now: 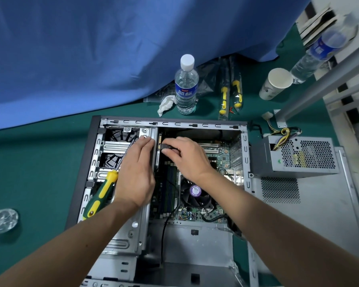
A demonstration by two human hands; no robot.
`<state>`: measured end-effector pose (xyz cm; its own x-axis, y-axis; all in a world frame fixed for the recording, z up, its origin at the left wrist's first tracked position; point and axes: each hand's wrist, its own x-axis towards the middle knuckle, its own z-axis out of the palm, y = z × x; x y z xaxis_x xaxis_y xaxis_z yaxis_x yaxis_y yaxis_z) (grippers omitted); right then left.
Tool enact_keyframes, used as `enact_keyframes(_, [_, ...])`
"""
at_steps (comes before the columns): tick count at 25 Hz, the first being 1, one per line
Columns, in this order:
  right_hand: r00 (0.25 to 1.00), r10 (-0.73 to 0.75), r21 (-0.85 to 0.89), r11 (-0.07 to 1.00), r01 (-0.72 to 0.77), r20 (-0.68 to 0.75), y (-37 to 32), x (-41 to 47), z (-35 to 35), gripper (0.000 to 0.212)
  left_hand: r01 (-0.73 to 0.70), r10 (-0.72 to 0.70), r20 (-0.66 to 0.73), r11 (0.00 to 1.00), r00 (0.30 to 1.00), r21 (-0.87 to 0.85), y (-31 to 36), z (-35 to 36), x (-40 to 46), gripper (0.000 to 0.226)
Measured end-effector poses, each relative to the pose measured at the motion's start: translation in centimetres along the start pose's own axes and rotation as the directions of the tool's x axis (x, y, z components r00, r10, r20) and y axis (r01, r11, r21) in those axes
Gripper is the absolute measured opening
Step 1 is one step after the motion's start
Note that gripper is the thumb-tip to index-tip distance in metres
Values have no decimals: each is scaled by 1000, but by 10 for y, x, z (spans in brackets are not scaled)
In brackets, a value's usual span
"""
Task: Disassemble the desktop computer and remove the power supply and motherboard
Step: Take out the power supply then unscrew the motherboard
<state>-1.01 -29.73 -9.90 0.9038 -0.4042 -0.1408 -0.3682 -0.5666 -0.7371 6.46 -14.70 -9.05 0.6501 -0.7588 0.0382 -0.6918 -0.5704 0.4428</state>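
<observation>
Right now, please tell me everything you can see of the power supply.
The power supply is a grey metal box with a honeycomb vent grille on its side. It is already out of the case, standing on the detached side panel to the right. A bundle of yellow and black wires comes out of its top. No hand touches it.
</observation>
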Motion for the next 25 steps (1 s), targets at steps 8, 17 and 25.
enact_keyframes(8, [949, 112, -211, 976, -50, 293, 14, -20, -16, 21, 9, -9, -8, 1000, 1000, -2, 0, 1, -1, 55])
enact_keyframes(17, [886, 309, -561, 825, -70, 345, 33, 6, -22, 30, 27, -27, 2, 1000, 1000, 14, 1, -1, -1, 57])
enact_keyframes(25, [908, 302, -536, 837, -108, 290, 36, 10, -13, 21, 28, -28, -4, 1000, 1000, 13, 2, -1, 0, 57])
